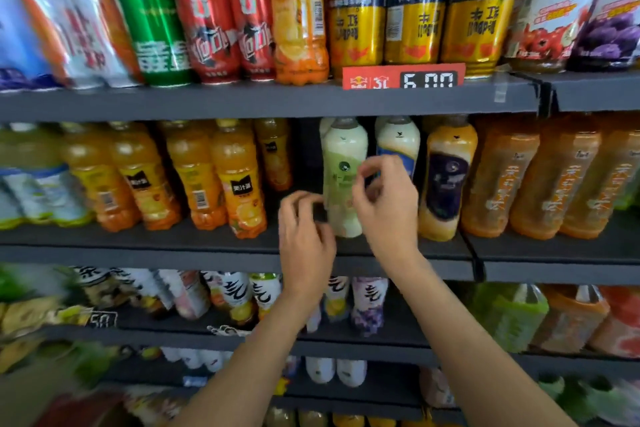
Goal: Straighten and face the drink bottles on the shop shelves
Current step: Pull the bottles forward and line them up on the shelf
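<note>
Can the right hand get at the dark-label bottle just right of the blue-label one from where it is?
Probably yes. The right hand is at the pale green bottle, and the dark-label bottle stands at the shelf front just to its right, with nothing in front of it.

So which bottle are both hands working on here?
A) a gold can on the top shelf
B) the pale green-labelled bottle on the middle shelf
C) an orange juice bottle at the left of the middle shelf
B: the left hand and the right hand flank the pale green-labelled bottle on the middle shelf, fingers curled at its sides.
</note>
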